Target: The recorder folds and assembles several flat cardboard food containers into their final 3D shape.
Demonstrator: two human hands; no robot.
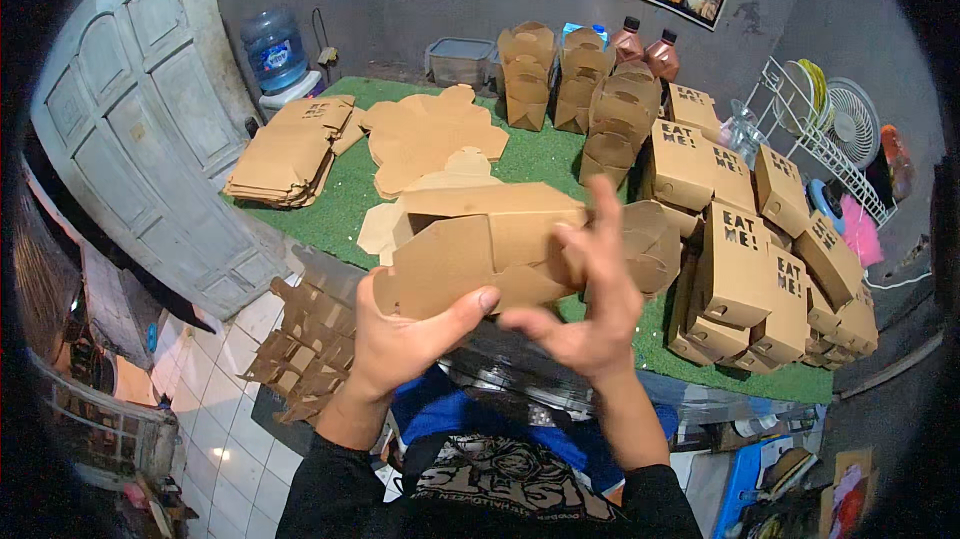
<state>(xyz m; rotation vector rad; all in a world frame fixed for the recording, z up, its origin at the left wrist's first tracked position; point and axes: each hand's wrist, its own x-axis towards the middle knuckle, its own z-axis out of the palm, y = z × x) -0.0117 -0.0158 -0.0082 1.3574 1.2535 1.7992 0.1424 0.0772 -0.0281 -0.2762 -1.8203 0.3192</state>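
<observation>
Two bare hands meet at one brown cardboard box (445, 254), held over the near part of the green-topped table (545, 164). The left hand (400, 349) is clamped on its near left portion, thumb pressed to the near face. The right hand (605, 309) is spread at the box's right end, thumb well apart from the fingers; whether it bears any weight, I cannot tell. Dark space shows at the box's far left edge, so its closing looks unfinished.

Just right of the right hand sits another carton (650, 249), partly hidden. Beyond the held box lie flat cardboard sheets (435, 129), with a stack of flat pieces (285, 154) to their left; these seem not yet folded. Open cartons (525, 89) stand at the far side, apparently shaped but unclosed. Shut boxes (740, 259) heap up on the right, seemingly done: a sizeable share, with cartons and sheets left.
</observation>
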